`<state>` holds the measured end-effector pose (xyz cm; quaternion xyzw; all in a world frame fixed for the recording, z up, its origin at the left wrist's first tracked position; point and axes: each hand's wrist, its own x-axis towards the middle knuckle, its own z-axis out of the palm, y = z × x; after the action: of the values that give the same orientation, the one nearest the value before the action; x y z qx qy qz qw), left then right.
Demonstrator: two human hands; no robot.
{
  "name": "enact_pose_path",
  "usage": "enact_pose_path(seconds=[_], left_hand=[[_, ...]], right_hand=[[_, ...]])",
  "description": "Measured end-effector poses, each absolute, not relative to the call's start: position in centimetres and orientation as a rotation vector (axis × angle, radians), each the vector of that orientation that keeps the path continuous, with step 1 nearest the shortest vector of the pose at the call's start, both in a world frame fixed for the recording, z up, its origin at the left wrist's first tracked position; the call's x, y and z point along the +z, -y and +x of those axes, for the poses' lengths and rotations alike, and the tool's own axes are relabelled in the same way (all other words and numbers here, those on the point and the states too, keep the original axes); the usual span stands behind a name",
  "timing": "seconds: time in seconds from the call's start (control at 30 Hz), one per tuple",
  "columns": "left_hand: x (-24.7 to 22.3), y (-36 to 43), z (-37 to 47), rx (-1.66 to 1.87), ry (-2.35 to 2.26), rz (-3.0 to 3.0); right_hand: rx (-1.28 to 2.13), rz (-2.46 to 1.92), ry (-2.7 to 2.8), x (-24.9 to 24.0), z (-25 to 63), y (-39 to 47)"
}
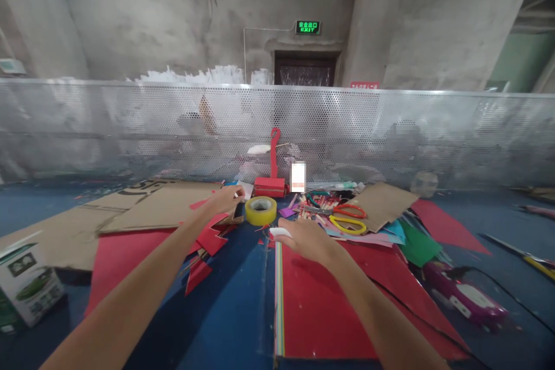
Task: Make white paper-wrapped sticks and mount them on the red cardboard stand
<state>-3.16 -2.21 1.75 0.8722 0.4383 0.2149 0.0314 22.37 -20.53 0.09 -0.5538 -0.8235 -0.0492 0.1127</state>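
My left hand (pixel 226 199) reaches forward beside a yellow roll of tape (pixel 261 211), its fingers curled together. A white spot shows at its fingertips, too small to name, with a white sheet (pixel 245 189) just behind. My right hand (pixel 309 238) hovers by the far left corner of a stack of red sheets (pixel 329 300). Between its thumb and fingers sits a small white piece (pixel 281 232), whose kind I cannot make out. Behind the tape lies a red paper-covered box (pixel 269 187), with a red hooked strip (pixel 274 153) standing up from it.
Orange-handled scissors (pixel 349 211) and yellow-handled scissors (pixel 348 224) lie among small sticks on the right. Cardboard (pixel 165 205) and red scraps (pixel 211 234) spread left, near a green-white carton (pixel 30 286). A purple glue gun (pixel 466 298) with a cord lies right. A perforated metal panel (pixel 143 127) borders the back.
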Motion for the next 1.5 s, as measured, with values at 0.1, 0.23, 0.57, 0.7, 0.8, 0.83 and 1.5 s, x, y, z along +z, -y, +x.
enact_pose_path(seconds=[0.1,0.23,0.57,0.7,0.8,0.83,1.5], left_hand=[[1.6,3.4,-1.6,0.637,-1.182,2.68],[2.0,7.4,0.6,0.616,-0.895,2.685],[1.0,14.9,2.5,0.581,-0.525,2.636],[-0.1,15.5,2.9,0.744,-0.551,2.481],[-0.5,15.5,3.1,0.822,-0.586,2.369],[-0.7,15.4,3.1,0.833,-0.589,2.334],[-2.7,13.4,2.8,1.012,-0.471,1.369]], right_hand=[[-0.139,-1.628,2.409,-0.1,22.4,20.4],[-0.079,-1.612,2.399,-0.4,22.7,20.1],[0.361,-1.507,2.233,-1.0,23.3,19.3],[0.44,-1.431,2.205,-0.8,23.2,19.5],[0.456,-1.383,2.195,-0.6,23.0,19.7],[0.461,-1.376,2.198,-0.5,23.0,19.8],[0.248,-1.541,2.293,-1.0,21.5,20.1]])
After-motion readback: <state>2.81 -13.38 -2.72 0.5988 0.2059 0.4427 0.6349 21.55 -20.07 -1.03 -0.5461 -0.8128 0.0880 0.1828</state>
